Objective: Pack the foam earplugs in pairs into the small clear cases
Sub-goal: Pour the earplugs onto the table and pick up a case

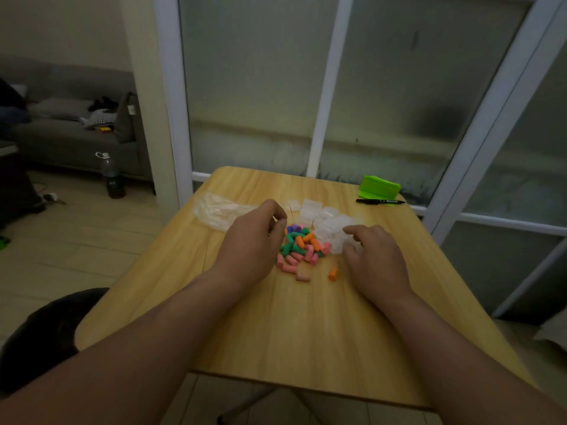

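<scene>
At the middle of the table [276, 332], the foam earplugs [299, 245] lie heaped beside the clear cases [319, 214]. The left hand [251, 240] curls at the heap and the right hand [374, 259] bends over the cases; I cannot tell whether either holds anything.

**Stuff I can't make out here**

The left hand [251, 240] sits just left of the heap of coloured foam earplugs [299, 243], covering that edge. Its curled fingertips hide whether they pinch anything. Right of the heap, the small clear plastic cases [311, 208] smear into one pale blob, uncountable, partly under the right hand [374, 259]. Print on the black marker pen [380, 201] beyond the heap: too tiny to read.
</scene>
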The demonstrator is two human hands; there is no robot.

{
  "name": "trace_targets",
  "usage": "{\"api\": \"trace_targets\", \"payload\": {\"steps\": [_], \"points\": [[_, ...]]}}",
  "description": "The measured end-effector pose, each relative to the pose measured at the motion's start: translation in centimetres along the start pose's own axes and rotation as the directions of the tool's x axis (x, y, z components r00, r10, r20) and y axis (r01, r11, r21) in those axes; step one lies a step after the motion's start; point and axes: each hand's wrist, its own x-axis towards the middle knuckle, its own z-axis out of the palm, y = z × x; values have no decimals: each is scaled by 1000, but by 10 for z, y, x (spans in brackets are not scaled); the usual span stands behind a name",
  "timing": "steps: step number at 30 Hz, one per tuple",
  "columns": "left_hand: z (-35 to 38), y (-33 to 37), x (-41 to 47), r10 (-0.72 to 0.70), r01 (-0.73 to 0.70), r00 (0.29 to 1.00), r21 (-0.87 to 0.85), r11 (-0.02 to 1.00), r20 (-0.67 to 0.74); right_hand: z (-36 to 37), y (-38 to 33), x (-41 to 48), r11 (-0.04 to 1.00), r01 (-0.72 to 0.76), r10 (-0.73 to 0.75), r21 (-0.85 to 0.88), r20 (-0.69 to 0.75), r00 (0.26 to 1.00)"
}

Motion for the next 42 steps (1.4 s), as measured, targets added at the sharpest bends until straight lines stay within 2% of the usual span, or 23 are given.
{"api": "trace_targets", "payload": {"steps": [3,6,9,12,15,18,21,24,27,30,36,42], "points": [[-1,0,0,-8,8,1000,11,1000,2,-1,-2,-1,998,14,-13,-62,16,1000],[-1,-1,0,-11,11,1000,22,1000,8,-2,-2,1,999,5,-6,-51,-29,1000],[-1,-1,0,-17,17,1000,-2,1000,-1,-4,-3,3,1000,-3,6,29,-117,993],[-1,2,1,-49,49,999,-64,997,-8,-13,-9,7,976,-33,66,216,-149,987],[-1,11,2,-87,89,996,-157,984,15,-26,-26,8,862,-130,169,490,-37,985],[-1,26,-1,-120,160,981,-285,945,154,-30,-45,6,728,-204,193,654,89,977],[-1,35,-4,-83,150,963,-253,956,256,-31,-62,0,675,-213,153,706,149,977],[-6,36,-9,-58,119,961,-211,970,271,-35,-75,-12,636,-192,86,748,179,980],[-11,33,-15,-56,132,958,-261,956,280,-36,-80,-20,596,-244,92,765,237,967],[-15,31,-22,-45,139,953,-302,943,299,-38,-80,-23,486,-370,129,792,354,926],[-11,40,-36,34,55,960,-305,951,278,-46,-64,-27,254,-540,73,802,541,838],[-11,35,-23,-28,194,933,-438,878,358,-40,-66,-18,265,-528,70,807,530,845]]}}
